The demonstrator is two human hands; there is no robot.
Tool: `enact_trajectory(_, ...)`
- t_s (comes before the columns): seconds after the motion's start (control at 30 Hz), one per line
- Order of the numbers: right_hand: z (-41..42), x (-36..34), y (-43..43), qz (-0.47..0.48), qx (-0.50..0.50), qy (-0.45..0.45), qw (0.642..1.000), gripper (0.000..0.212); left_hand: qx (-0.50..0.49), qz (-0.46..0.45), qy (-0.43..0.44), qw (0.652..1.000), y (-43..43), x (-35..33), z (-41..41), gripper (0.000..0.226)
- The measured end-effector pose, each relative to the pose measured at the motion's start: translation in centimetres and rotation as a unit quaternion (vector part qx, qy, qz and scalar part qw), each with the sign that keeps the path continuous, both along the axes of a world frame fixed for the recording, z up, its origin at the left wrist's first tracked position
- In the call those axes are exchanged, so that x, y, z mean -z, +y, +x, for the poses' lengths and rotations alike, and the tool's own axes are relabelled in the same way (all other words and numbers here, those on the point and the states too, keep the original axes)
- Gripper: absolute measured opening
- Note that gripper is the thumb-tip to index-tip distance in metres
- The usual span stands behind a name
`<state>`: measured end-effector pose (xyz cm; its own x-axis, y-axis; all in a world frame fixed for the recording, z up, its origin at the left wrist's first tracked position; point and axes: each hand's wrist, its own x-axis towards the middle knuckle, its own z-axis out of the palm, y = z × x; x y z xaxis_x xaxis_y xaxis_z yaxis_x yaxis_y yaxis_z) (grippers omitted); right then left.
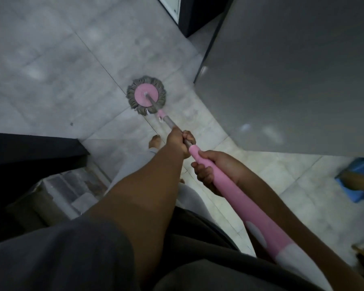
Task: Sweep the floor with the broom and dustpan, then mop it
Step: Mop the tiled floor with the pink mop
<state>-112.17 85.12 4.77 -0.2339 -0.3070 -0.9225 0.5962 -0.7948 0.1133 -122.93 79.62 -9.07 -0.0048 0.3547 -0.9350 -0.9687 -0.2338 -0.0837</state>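
both hands were on the mop point(177, 131). left hand point(178, 141) was clenched around the grey metal part of the shaft, lower down toward the head. right hand point(216, 166) was wrapped around the pink grip point(229, 185) just above it, fingers curled over the top side. the two hands were close together but not touching.

mop head point(146, 95) sat flat on the floor point(51, 70): round pink disc in the middle, grey strands fanned out all around it. it rested right on a grout line between two grey tiles, out in front of the person, with the shaft angled back up toward their body.

one bare foot point(155, 141) showed on the tile just behind the left hand. the person wore a dark top point(57, 259) and light trousers point(132, 164).

a large grey panel point(292, 70) stood just right of the mop head, its lower corner near it but apart. dark furniture point(29, 150) ran along the left edge of the floor, with a cardboard box point(57, 198) beside it. something blue point(357, 181) lay on the floor at far right with a wooden stick across it; too blurred to tell what it was.
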Motion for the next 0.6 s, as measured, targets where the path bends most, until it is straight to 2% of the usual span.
enact_trajectory(0.13,-2.1,0.3,0.3,-0.006,-0.025,-0.002,1.000,0.034,-0.017,-0.002,0.009,1.000,-0.2,0.3,-1.9,0.041)
enact_trajectory(0.27,-6.9,1.2,1.8,-0.039,-0.024,0.013,0.999,0.033,-0.055,0.004,0.015,0.998,0.8,0.8,-6.7,0.045)
enact_trajectory(0.6,-31.4,5.5,3.7,-0.044,-0.051,0.043,0.997,0.032,-0.076,-0.027,0.048,0.996,1.9,3.6,-32.1,0.049)
